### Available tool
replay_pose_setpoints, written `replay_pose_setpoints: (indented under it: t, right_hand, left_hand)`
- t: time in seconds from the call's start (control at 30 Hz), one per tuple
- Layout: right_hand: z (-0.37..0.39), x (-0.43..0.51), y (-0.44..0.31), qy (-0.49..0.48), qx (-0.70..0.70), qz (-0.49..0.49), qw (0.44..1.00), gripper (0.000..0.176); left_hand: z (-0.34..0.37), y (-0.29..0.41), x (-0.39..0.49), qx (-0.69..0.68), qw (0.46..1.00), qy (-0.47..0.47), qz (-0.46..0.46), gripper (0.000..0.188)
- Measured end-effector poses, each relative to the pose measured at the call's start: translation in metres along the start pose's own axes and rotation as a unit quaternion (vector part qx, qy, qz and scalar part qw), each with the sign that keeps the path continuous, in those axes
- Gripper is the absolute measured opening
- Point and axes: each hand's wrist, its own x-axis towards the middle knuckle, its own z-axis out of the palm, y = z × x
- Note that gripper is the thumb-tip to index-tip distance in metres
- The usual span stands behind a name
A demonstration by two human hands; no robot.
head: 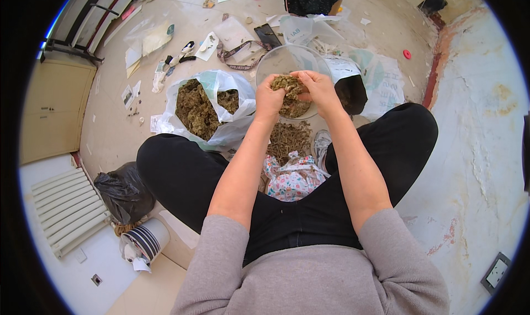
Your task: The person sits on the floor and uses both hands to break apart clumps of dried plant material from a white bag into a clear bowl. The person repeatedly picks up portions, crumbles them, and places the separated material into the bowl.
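Note:
Both my hands hold a clump of dried plant material (286, 83) over a round clear container (269, 58). My left hand (268, 97) grips it from the left, thumb on top; my right hand (318, 92) has its fingers against its right side. More dried plant matter (295, 109) lies in the container. On the left stands a white plastic bag (244, 91) filled with brownish-green dried plant matter (194, 108). Thin dry stems (290, 139) are heaped below the container, beside a floral-print cloth or bag (296, 182). An open bag with a dark inside (351, 95) is to the right.
A smartphone (268, 35), a patterned lanyard (238, 66) and papers lie beyond the container. Plastic bags (383, 79) spread at the right, near the wall (476, 141). A black bag (124, 191) and a tipped striped bin (151, 240) are at the lower left.

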Motion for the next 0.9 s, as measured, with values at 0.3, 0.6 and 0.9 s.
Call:
replay_pose_setpoints:
  t: [0.3,0.6,0.9]
  right_hand:
    - [-0.006,0.009,0.013,-0.009,-0.020,-0.060,0.998,0.016]
    - [0.022,-0.006,0.010,0.148,-0.292,-0.228,0.917,0.021]
    - [0.013,-0.006,0.006,0.069,-0.153,-0.155,0.974,0.017]
  left_hand:
    - [0.003,0.006,0.001,-0.185,0.978,-0.004,-0.101,0.021]
    - [0.007,0.010,-0.002,-0.266,0.951,0.019,-0.155,0.025]
    - [0.003,0.001,0.004,-0.337,0.925,-0.004,-0.176,0.020]
